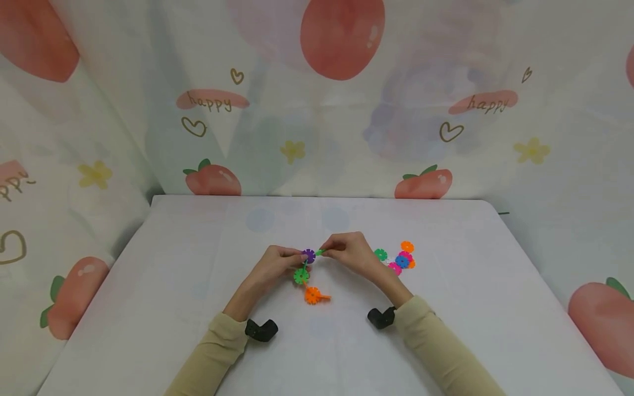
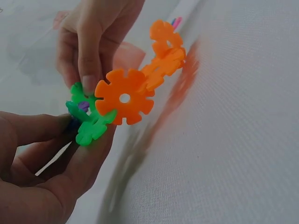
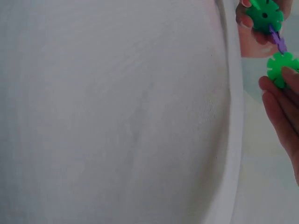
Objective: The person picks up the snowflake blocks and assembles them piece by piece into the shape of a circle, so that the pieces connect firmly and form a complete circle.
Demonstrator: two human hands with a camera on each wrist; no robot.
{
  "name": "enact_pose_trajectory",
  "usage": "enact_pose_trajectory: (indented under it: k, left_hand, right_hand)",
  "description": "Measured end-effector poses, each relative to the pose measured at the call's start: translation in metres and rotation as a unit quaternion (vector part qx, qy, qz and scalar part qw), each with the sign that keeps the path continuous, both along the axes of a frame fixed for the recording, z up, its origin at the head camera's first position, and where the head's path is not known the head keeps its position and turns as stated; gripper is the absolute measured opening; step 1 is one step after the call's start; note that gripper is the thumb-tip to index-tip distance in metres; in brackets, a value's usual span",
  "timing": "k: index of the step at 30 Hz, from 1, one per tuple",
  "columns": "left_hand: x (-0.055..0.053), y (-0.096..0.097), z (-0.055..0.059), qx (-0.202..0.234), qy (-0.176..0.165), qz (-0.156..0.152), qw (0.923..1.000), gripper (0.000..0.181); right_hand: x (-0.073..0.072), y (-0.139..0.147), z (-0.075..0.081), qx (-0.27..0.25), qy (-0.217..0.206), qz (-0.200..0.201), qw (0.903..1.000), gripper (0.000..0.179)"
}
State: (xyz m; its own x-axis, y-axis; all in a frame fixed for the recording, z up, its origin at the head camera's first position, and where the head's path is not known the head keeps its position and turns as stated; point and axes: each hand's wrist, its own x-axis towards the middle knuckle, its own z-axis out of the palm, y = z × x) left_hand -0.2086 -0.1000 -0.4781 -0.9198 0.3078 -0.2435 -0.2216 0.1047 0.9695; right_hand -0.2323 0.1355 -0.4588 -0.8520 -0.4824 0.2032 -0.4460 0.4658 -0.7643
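My left hand (image 1: 271, 268) pinches the upper part of a chain of notched flower-shaped plastic discs. At its top is a purple disc (image 1: 310, 255), edge-on in the right wrist view, joined to a darker green disc (image 3: 265, 16). Lower down come a green disc (image 1: 300, 276) and an orange disc (image 1: 312, 295), with more orange discs (image 2: 161, 70) linked behind it in the left wrist view. Between thumb and fingers, my right hand (image 1: 354, 252) pinches a bright green disc (image 3: 275, 69). Its edge meets the purple disc's edge; how deep the slots mesh is hidden.
To the right of my right hand, several loose discs lie on the white-covered table (image 1: 470, 308): a green one (image 1: 380, 254), a blue one (image 1: 402, 262), an orange one (image 1: 407, 246) and pink ones. A printed cloth (image 1: 317, 126) hangs behind the table's far edge.
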Motion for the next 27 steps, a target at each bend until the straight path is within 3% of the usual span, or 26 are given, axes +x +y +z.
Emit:
enact_pose_trajectory:
  k: [8, 12, 21, 27]
  left_hand:
    - [0.002, 0.002, -0.002, 0.012, 0.024, 0.001, 0.9996, 0.028]
    - [0.002, 0.003, -0.001, 0.017, 0.012, 0.008, 0.9997, 0.028]
    - [0.002, 0.002, 0.001, 0.026, 0.002, 0.011, 0.9996, 0.028]
    - [0.000, -0.004, 0.001, 0.058, -0.010, 0.012, 0.9982, 0.020]
  right_hand:
    - [0.003, -0.007, -0.002, -0.004, 0.087, 0.006, 0.9962, 0.007]
    - [0.005, -0.010, -0.003, -0.013, 0.110, 0.005, 0.9938, 0.008]
    - [0.005, -0.005, -0.001, -0.016, 0.081, 0.015, 0.9965, 0.018]
    - [-0.001, 0.021, 0.002, 0.012, 0.077, -0.015, 0.9968, 0.026]
